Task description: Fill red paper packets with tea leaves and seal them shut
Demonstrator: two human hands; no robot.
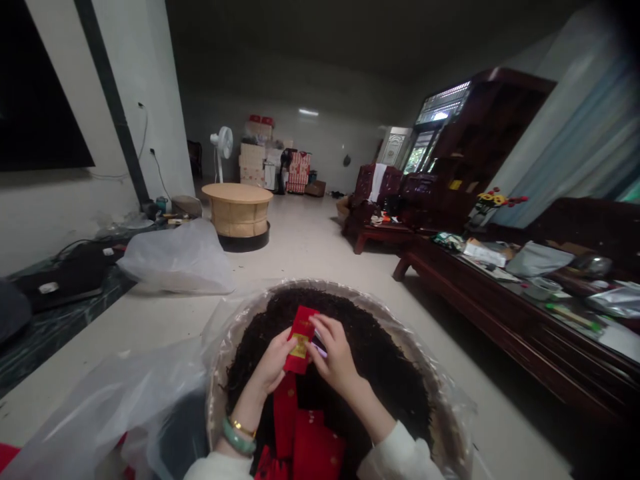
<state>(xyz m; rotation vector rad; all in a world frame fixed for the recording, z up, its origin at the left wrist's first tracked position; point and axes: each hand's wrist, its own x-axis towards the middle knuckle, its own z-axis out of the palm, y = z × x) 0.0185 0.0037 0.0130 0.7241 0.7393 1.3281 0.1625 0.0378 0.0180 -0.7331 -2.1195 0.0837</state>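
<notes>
My left hand (274, 360) pinches a small red packet (303, 323) with a gold label, held tilted upright. My right hand (337, 350) is closed at the packet's right edge, its fingertips touching it. Between the right thumb and fingers shows a slim pale purple object (319, 349), mostly hidden, whose kind I cannot make out. Below both hands is a large round basket (435, 373) lined with clear plastic, full of dark, dry tea-like leaves (385, 347). Several larger red packets (315, 443) lie on the leaves close to me.
White plastic bags (175, 257) lie on the floor to the left. A round wooden table (237, 193) and a white fan (224, 143) stand farther back. Along the right runs a long dark wooden table (480, 313) covered with bags and papers. Boxes (251, 163) are stacked by the far wall.
</notes>
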